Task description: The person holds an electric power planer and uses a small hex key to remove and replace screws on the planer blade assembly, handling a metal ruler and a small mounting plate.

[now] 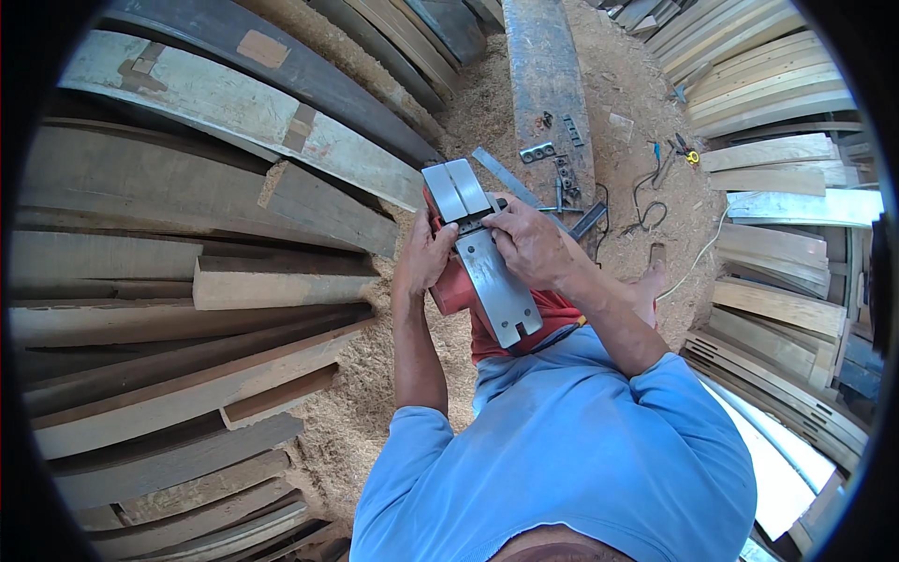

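An electric hand planer [498,286] with a red body lies sole-up over my lap, its bright metal plates facing me. My left hand [426,251] grips the planer's left side, the thumb resting by the gap between the two plates. At the right end of that gap, my right hand [529,242] has its fingers bent and pressed together at the cutter slot. Whether a small part sits in those fingertips is hidden. The grooved front plate [456,191] points away from me.
Ahead is a worn plank [548,66] with small metal parts [537,152] on it. A long metal strip [506,176] lies beside it. Yellow-handled pliers [691,157] and a black cable [641,201] are on the sawdust-covered floor. Stacked boards [187,187] line both sides.
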The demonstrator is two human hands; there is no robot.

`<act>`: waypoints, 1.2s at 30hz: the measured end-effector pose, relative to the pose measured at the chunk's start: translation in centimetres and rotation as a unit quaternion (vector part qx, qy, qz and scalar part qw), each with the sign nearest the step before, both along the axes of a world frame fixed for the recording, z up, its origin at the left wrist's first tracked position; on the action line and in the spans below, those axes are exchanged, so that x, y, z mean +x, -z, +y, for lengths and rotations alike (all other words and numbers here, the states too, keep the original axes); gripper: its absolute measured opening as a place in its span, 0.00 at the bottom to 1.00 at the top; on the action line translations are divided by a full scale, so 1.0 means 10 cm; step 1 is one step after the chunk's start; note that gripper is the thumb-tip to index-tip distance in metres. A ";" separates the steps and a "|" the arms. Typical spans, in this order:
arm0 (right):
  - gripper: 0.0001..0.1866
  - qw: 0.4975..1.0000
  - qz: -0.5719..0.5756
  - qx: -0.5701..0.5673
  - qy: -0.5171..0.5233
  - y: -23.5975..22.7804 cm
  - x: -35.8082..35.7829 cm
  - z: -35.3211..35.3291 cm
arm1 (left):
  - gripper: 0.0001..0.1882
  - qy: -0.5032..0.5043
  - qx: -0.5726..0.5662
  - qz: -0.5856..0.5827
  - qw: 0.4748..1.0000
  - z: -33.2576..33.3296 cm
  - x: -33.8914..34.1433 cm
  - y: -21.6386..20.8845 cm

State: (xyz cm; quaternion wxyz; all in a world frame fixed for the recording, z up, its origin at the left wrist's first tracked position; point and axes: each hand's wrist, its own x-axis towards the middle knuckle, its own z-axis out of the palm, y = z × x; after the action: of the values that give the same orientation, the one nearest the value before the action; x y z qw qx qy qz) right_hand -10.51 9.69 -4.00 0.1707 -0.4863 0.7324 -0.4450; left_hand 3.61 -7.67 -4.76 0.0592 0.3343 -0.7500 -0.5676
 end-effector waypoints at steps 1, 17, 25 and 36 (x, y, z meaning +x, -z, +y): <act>0.12 1.000 -0.004 0.002 -0.001 0.01 0.00 0.00 | 0.19 -0.001 0.005 -0.006 1.000 0.00 -0.01 -0.01; 0.18 0.956 -0.070 0.188 0.213 0.91 -1.33 0.36 | 0.23 -0.015 0.048 0.021 0.999 -0.04 0.01 0.09; 0.20 0.894 0.051 0.369 0.250 1.66 -1.77 0.21 | 0.23 -0.020 0.067 0.019 0.997 -0.04 -0.02 0.08; 0.17 0.924 -0.074 0.324 0.189 1.72 -2.02 0.34 | 0.24 -0.029 0.069 0.005 0.997 -0.03 -0.06 0.03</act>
State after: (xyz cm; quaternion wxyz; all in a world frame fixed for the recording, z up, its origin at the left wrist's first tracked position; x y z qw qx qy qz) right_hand -30.71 13.11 -21.16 0.2853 -0.2223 0.9002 -0.2425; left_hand 2.99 -7.97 -5.08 0.0559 0.3559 -0.6986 -0.6182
